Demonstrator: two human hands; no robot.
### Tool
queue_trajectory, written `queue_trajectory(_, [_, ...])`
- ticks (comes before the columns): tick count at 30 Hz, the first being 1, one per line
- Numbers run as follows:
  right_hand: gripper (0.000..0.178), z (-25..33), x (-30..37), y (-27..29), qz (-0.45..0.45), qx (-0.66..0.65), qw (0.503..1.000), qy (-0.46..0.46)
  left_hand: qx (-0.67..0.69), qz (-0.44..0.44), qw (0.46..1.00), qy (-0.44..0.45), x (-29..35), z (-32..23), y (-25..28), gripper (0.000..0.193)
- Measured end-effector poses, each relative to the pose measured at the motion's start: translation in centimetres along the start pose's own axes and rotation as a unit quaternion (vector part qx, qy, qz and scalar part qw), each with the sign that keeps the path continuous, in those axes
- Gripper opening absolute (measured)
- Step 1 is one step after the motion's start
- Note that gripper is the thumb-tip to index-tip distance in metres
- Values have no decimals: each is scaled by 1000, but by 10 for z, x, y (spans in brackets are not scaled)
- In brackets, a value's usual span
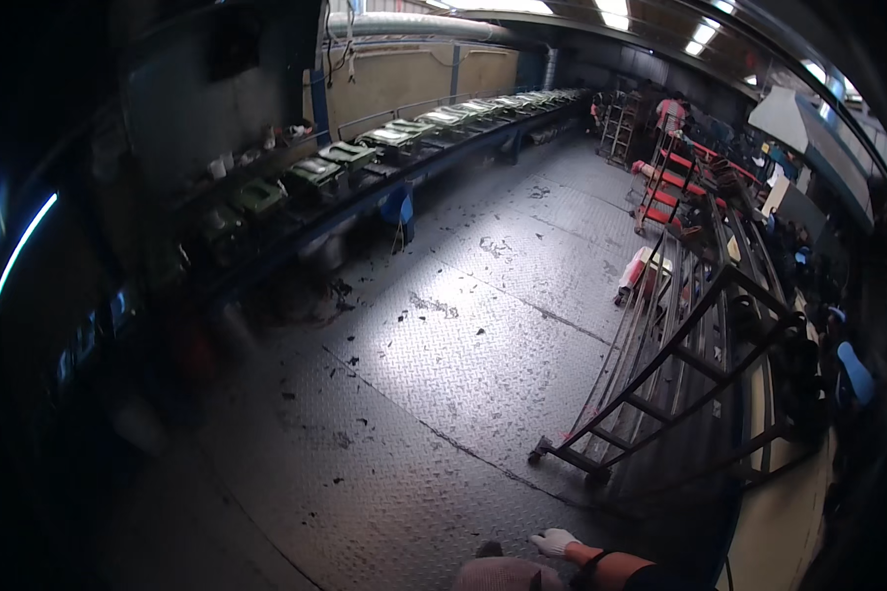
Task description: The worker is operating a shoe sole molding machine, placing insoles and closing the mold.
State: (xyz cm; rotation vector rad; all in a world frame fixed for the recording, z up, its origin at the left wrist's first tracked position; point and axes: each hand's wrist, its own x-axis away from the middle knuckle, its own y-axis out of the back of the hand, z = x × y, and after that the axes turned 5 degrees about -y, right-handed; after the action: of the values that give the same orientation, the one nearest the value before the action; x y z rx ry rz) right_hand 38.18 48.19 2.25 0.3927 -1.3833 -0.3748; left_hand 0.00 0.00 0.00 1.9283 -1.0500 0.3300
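Observation:
My right hand (554, 542), in a white glove, is low at the bottom edge, its forearm coming in from the right with a dark band round it. Its fingers point left and look loosely apart, with nothing seen in them. Under it lies the metal tread-plate floor (443, 394). Beside the hand is a rounded, greyish, textured shape (508, 573), cut off by the lower edge; what it is I cannot make out. The nearest large thing is a dark wheeled metal rack (650, 409), tilted in the view, to the right. My left hand is not in view.
Along the left runs a long bench line (365, 182) bearing several greenish metal moulds. A blue bin (397, 205) stands against it. Red-shelved trolleys (668, 182) and a person in a pink top (670, 113) are farther back right. Dark scraps are scattered over the floor.

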Motion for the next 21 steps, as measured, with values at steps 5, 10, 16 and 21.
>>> queue_trajectory(5, [70, -132, -5, 51, -50, 0, 994, -98, 32, -19, 998, 52, 0, -76, -14, 37])
queue_trajectory(10, [68, -183, -35, 87, -88, -51, 990, -93, 0, 9, 999, -45, -37, -157, -36, 39])
queue_trajectory(16, [48, -99, -93, 120, -180, 7, 980, 84, -63, 78, 991, -91, -160, -258, -13, 44])
queue_trajectory(21, [51, -25, -111, 197, -142, -63, 985, 73, -93, 96, 984, -117, -288, -367, 17, 42])
